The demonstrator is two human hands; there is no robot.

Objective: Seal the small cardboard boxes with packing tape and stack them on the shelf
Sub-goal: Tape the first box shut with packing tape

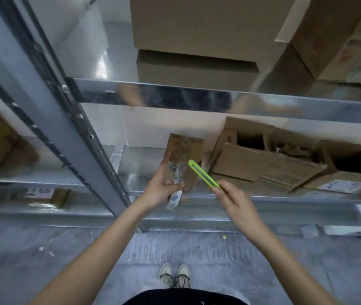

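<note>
Left hand point(158, 188) grips small flat brown cardboard box point(184, 159), trailing clear tape, just before grey metal shelf point(219, 199). Right hand point(233, 200) pinches lime-green utility knife point(203, 176), tip beside the box, presumably to cut tape.

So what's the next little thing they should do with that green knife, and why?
Probably bring the green cutter in the right hand to the crumpled tape strip hanging off the small box that the left hand holds, and trim it.
</note>
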